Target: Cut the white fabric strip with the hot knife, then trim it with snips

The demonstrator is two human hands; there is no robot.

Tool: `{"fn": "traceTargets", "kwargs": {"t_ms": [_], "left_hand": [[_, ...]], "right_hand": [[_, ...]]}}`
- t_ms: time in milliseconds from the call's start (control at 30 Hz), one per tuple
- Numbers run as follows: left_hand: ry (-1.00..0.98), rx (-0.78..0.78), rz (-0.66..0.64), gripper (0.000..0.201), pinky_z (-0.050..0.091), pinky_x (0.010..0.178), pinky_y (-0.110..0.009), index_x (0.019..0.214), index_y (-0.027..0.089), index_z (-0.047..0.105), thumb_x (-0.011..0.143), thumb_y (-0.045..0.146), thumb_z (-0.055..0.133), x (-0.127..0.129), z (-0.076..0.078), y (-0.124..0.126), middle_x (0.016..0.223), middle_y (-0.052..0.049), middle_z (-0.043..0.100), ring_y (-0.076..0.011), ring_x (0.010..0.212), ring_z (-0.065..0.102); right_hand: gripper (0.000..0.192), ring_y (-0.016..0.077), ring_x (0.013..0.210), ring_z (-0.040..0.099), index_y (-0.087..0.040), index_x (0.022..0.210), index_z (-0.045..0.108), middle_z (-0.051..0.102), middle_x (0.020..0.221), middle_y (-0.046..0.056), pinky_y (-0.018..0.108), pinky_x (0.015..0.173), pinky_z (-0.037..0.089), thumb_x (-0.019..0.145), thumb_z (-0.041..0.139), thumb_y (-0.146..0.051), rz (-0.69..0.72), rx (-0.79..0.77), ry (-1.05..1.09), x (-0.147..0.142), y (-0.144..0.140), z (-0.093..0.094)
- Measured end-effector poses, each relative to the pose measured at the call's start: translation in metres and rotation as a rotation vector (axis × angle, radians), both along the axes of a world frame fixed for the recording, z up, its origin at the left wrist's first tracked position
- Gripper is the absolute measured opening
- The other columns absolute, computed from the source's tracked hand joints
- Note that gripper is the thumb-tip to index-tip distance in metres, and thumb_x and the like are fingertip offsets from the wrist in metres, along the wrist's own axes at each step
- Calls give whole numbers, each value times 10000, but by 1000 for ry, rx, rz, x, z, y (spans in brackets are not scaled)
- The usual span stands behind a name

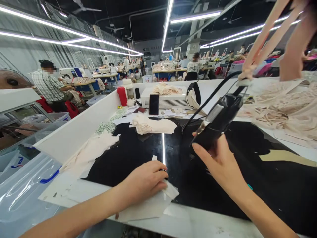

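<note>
On the black mat before you, your left hand lies palm down, fingers pressed together on a pale fabric piece at the near edge of the table, and the piece runs off the mat onto the white margin. Your right hand is closed around a black handheld tool, held tilted above the mat, its cable curving up to the right. To your left, beside the table, sits a clear plastic bin with a blue handle; what is in it you cannot tell through the glare. Beyond it, more clear bins hold what looks like plastic wrap. On the mat's far side rests a stack of cream cut pieces, with another spread of cream pieces along the white side wall. Farther back stands a white box machine with fabric heaped on top and a phone leaning against it, a red cup to its left. Over on the right lies a heap of beige garments, and another person's arm holds straps above it. Around you the room is a long sewing hall under strip lights, with a seated worker at tables on the left.
</note>
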State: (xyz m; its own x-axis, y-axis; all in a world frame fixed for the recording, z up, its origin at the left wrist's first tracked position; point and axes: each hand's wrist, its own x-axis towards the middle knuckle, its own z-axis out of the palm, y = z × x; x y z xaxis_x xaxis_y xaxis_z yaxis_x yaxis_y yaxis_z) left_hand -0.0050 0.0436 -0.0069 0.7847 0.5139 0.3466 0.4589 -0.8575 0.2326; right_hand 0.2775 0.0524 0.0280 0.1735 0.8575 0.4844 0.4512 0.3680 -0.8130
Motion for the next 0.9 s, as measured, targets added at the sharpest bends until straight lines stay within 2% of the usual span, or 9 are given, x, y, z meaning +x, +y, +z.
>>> {"fn": "traceTargets", "kwargs": {"t_ms": [67,133,233,333,467,567,700,800,900], "left_hand": [[38,-41,1,143,655,1126,-367,1142,168,762,1110,293,823,7,-4,1,1306,-106,787,-261,1227,790],[71,-81,15,137,651,1083,-331,1060,178,737,1090,256,846,11,-7,3,1282,-84,785,-236,1178,797],[121,-65,42,176,639,999,-311,996,187,687,1098,226,825,12,-8,6,1228,-66,784,-218,1105,793],[190,32,63,187,617,894,-318,985,201,651,1121,223,777,11,-9,8,1075,-35,769,-212,964,770],[272,90,67,168,597,858,-328,990,203,653,1131,216,743,11,-8,10,955,-18,748,-219,884,762],[324,-24,130,105,602,888,-321,1088,195,700,1089,203,804,13,-1,10,1040,-38,792,-239,972,795],[331,-215,245,155,590,893,-327,1153,212,743,1059,256,859,12,10,11,1122,-52,811,-271,1061,794],[324,-258,262,165,554,856,-315,1059,211,758,1052,321,881,10,13,15,1029,-34,785,-260,997,772],[304,-312,277,182,504,819,-292,961,206,745,1025,289,894,10,16,19,962,-17,753,-235,953,735]], "right_hand": [[586,354,1052,838,-335,1315,731,842,1195,85,441,731,706,1015,679,-836,12,-56,-202,25,-2,-19],[679,389,1121,839,-323,1370,764,847,1237,110,508,852,740,1014,633,-886,-38,-33,-395,56,-4,-46],[871,469,1306,801,-269,1505,748,827,1434,182,659,1093,695,992,579,-952,-59,49,-591,107,-7,-90],[858,453,1244,838,-256,1489,788,864,1380,174,648,1074,716,1031,524,-931,-54,64,-697,142,-10,-120],[733,369,1126,890,-262,1409,863,891,1311,148,490,952,773,1115,497,-826,32,81,-802,146,-12,-123],[712,309,972,907,-251,1301,910,904,1176,137,399,832,776,1168,432,-762,70,137,-824,134,-10,-112],[732,295,842,887,-229,1199,926,892,1085,139,388,735,756,1162,432,-767,57,178,-833,130,-5,-110],[740,296,795,866,-229,1167,922,886,1045,141,390,700,728,1143,448,-797,41,173,-826,136,-1,-118],[701,288,773,846,-256,1078,903,867,980,125,385,715,699,1135,468,-803,65,108,-782,139,-1,-125]]}}
